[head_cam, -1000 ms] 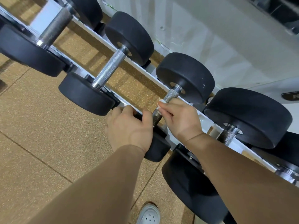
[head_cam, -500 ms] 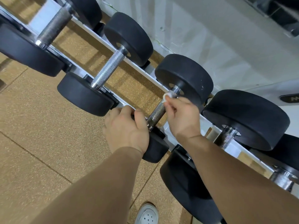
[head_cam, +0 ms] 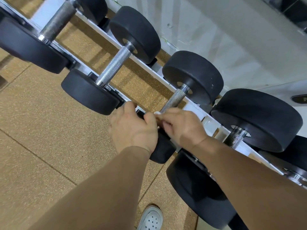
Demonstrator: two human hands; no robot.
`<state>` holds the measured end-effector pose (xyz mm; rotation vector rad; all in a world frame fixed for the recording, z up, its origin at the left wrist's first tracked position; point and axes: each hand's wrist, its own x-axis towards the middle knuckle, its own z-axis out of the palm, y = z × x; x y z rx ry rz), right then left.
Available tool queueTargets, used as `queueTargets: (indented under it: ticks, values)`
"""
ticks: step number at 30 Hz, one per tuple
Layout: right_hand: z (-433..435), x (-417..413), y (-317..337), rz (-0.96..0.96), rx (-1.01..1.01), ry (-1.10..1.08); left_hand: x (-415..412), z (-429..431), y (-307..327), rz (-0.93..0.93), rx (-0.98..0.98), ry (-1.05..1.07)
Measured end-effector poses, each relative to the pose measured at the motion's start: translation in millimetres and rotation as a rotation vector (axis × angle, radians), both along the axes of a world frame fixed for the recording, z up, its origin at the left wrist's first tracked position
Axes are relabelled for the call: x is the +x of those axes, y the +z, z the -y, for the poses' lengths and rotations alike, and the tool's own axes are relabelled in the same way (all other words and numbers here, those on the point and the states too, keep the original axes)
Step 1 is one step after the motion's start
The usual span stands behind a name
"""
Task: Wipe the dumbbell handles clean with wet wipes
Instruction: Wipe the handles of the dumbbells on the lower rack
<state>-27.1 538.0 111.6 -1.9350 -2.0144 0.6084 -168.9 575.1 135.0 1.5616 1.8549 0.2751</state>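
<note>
**Rack** [head_cam: 196,110]: white rails. Black dumbbells lie across them, bars spanning the gap, so each handle is reachable from above.

**Item under work:** dumbbell [head_cam: 194,77], third from the L of view, seated on both rails.

**L hand** [head_cam: 132,128]: on the near head, fingers curled over its top edge, thumb toward the bar. Judged a brace, to stop the unit rolling under rubbing.

**R hand** [head_cam: 182,128]: at the near end of the handle [head_cam: 174,100]. Fingers are bunched, pinching a wet wipe [head_cam: 157,113] to the knurling. Only a small white edge shows, so the wrap round the bar can't be confirmed; prob. partial.

**Coverage:** upper handle is bare steel, no wipe on it. Judged mid-stroke at the low end, with the far end yet to be covered.
</note>
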Motion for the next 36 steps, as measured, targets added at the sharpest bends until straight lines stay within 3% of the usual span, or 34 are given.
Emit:
queueTargets:
  ticks: [3, 5, 8, 11, 13, 17, 23, 26, 29, 34, 36]
  values:
    - [-10, 17, 1, 0.059, 0.132, -0.375, 0, -1, 3, 0.003, -0.045, 0.006]
    - [-8, 8, 1, -0.008, 0.188, -0.530, 0, 0, 3, 0.013, -0.057, 0.013]
    - [0, -13, 1, -0.094, 0.082, -0.320, -1, 2, -1, 0.012, -0.044, 0.015]
    - [-4, -11, 13, -0.054, -0.105, -0.096, -1, 4, -1, 0.017, -0.021, 0.005]
    - [-15, 1, 19, 0.097, -0.060, -0.121, -3, 4, -1, 0.009, -0.045, -0.025]
    - [-34, 10, 24, 0.237, 0.026, -0.458, -7, 5, 0, 0.047, -0.017, -0.027]
    - [-32, -14, 32, 0.312, -0.294, 0.025, -5, 5, -3, 0.124, 0.000, 0.051]
    - [-45, 5, 32, 0.462, -0.231, -0.151, -7, 5, -3, 0.106, -0.015, 0.021]
    - [-39, -1, 24, 0.324, -0.068, -0.419, -7, 4, -3, 0.104, -0.014, 0.006]
    - [-9, -22, 8, -0.027, -0.095, -0.222, -5, 5, -3, 0.087, -0.022, -0.003]
    - [-14, -9, 7, -0.004, -0.004, -0.293, -5, 4, -3, 0.086, -0.045, -0.012]
